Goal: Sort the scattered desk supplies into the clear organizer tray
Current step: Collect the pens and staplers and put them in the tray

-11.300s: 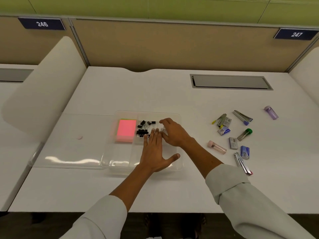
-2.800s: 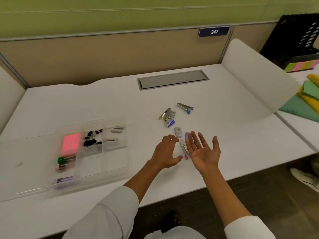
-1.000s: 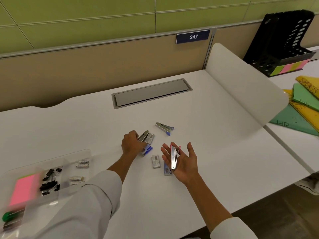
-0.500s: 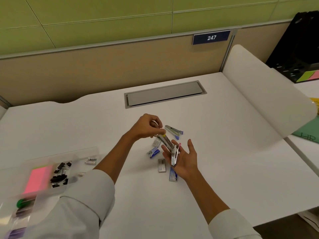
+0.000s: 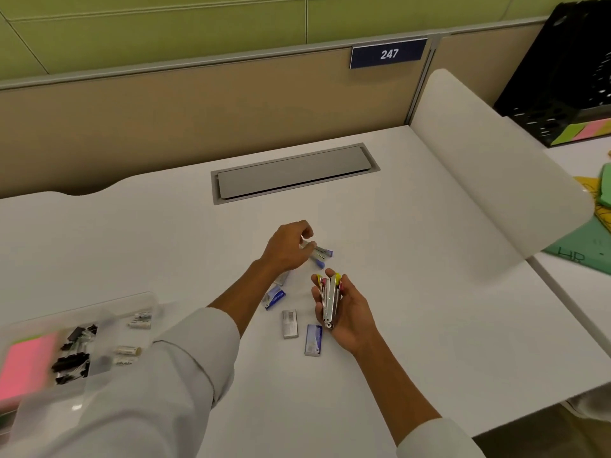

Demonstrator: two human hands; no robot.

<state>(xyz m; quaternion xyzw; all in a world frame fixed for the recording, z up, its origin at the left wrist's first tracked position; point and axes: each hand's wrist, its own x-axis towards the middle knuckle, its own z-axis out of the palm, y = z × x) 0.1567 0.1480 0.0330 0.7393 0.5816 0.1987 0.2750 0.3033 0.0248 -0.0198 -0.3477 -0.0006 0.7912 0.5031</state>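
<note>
two staple removers [image 5: 329,300] are clenched in my right hand [image 5: 344,312]; my left hand [image 5: 287,247], nearer, closes on the blue-tipped remover [image 5: 321,254], its long axis pointing right on the desk [image 5: 413,292].

Single view: head cam, worn, wide-angle. Looks forward and down over the white worktop [image 5: 380,233] towards the tan partition [image 5: 198,104] with the 247 plate [image 5: 388,53]. Close range: both forearms enter from the bottom edge, left hand [image 5: 287,247] and right hand [image 5: 344,309] near centre. Clear organizer tray [image 5: 82,352] sits cut off at the lower left edge. No second view, no overlap.
</note>
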